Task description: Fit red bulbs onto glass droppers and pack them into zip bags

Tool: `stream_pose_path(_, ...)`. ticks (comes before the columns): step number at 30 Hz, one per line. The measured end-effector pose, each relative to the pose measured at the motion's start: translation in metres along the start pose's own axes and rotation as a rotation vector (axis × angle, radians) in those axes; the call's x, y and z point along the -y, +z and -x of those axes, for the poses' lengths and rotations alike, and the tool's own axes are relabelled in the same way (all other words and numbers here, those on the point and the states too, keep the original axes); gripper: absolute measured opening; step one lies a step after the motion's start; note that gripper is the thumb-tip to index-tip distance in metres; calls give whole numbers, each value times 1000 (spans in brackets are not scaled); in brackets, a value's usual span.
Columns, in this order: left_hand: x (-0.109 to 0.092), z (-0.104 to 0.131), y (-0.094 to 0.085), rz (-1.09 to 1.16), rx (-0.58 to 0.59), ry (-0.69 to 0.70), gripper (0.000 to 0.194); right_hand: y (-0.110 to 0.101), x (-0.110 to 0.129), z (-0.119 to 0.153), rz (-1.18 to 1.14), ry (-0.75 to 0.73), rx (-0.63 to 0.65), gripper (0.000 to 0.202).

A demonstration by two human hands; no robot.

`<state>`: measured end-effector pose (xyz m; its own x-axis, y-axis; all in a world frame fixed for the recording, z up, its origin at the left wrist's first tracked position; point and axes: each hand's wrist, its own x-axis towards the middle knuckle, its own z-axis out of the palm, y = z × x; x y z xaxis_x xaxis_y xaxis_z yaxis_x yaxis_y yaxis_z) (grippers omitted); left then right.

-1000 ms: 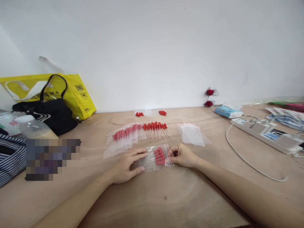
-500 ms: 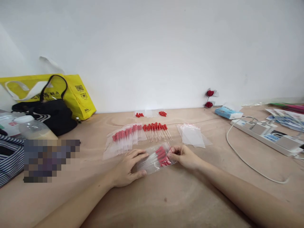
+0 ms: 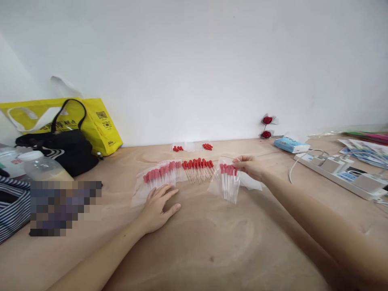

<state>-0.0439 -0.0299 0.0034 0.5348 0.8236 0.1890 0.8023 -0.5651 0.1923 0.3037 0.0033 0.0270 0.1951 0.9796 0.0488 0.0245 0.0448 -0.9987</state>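
Note:
My right hand pinches the top edge of a clear bag of red-tipped sticks, which hangs tilted with the red ends up. Behind it, partly covered, lie flat clear bags. My left hand rests with its fingers spread, holding nothing, just below a row of filled bags. Between the two hands, further back, loose red-tipped sticks lie side by side on the wooden table.
Near the wall lie small bags with red pieces. A yellow bag, black bag and bottle stand left. On the right are a tissue pack, power strip and cable.
The bag of red-tipped sticks has moved right and away from me in my right hand. My left hand has let it go and shifted slightly left.

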Motion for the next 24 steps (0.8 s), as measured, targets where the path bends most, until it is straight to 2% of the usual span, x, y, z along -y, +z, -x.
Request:
stream_pose_path(6,-2,1,-1,0,9,-3,44,-9,-5,-71,199,-40,-129,12)
stream_pose_path(11,-7,2,-6,-5,62,-42,45,-6,-25,-97,476,-75,-233,12)
stream_pose_path(14,-8,2,-8,-1,91,-43,47,-18,-27,-97,650,-63,-319,18)
stream_pose_path(18,-9,2,-8,0,98,-45,48,-53,-24,-82,852,80,-417,33)
stream_pose_path(21,-9,1,-8,5,99,-50,47,-77,-24,-64,951,218,-315,33)
stream_pose_path(24,-9,1,-7,13,84,-46,46,-92,-23,-49,1001,249,-249,21)
